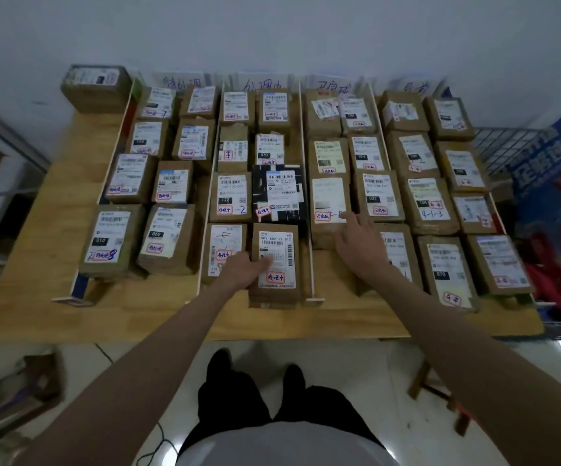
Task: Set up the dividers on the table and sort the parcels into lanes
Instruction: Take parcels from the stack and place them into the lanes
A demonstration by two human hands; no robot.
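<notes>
1. A person stands at a wooden table (54, 237) and looks down on it. Four lanes of brown parcels run away from the body, parted by thin white dividers (307, 183) set on edge. Handwritten signs (262, 84) stand against the wall at the far end, one above each lane (the writing is too blurred to read).

2. The left hand (244, 269) rests on the nearest parcel (274, 264) of the second lane from the left. Its fingers lie over the parcel's left edge and onto the white label, thumb tucked at the side; it looks like a light hold for sliding, not a lift.

3. The right hand (356, 243) lies in the third lane, fingers spread and loose, with the forefinger stretched to the red stamp on a pale-labelled parcel (329, 210). It holds nothing.

4. The job seems nearly done: every lane is full, and one odd box (96, 87) sits outside the lanes at the far left corner.

5. To do this step well, compare the stamp under each hand with its lane before moving anything.

6. Slide the near parcel straight back until it meets the row, keeping it flat.

7. Keep clear of the divider just to its right; a sideways nudge could tip it.
</notes>
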